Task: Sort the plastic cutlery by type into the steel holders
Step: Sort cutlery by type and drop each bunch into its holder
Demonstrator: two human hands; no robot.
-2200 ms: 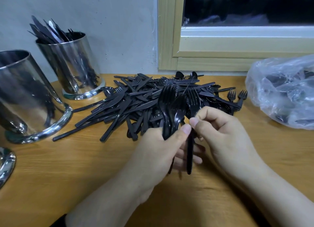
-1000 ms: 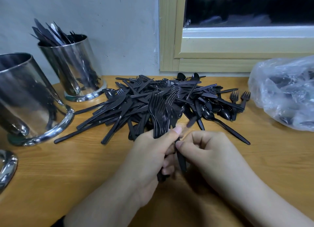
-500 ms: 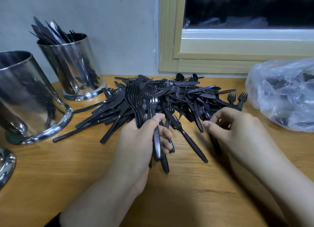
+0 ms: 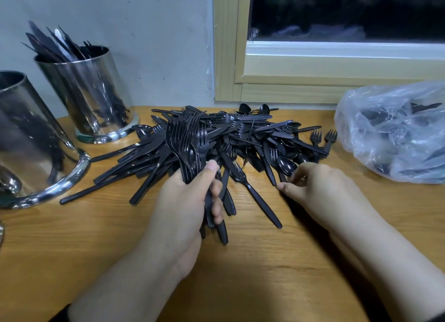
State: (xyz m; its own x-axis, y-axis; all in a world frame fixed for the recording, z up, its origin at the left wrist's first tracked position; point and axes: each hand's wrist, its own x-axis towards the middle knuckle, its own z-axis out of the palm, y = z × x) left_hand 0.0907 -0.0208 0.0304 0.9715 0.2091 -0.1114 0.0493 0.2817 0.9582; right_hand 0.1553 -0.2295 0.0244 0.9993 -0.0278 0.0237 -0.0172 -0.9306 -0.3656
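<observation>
A heap of black plastic cutlery (image 4: 250, 134) lies on the wooden table (image 4: 72, 244). My left hand (image 4: 185, 201) grips a bundle of black forks (image 4: 190, 141) by the handles, tines up, over the heap's near left side. My right hand (image 4: 320, 189) is at the heap's near right edge, with thumb and forefinger pinching a black handle beside a spoon (image 4: 286, 165). Which piece that handle belongs to is unclear. A steel holder (image 4: 96, 93) at the back left has knives standing in it. A second steel holder (image 4: 31, 141) stands nearer on the left.
A clear plastic bag (image 4: 395, 134) with more black cutlery sits at the right. A single fork (image 4: 255, 194) lies between my hands. A sliver of a third steel piece (image 4: 1, 230) shows at the left edge. Wall and window frame (image 4: 313, 90) close the back.
My hands have separated. The left hand carried the fork bundle leftward over the heap, and the right hand let go of it and reached to the heap's right edge.
</observation>
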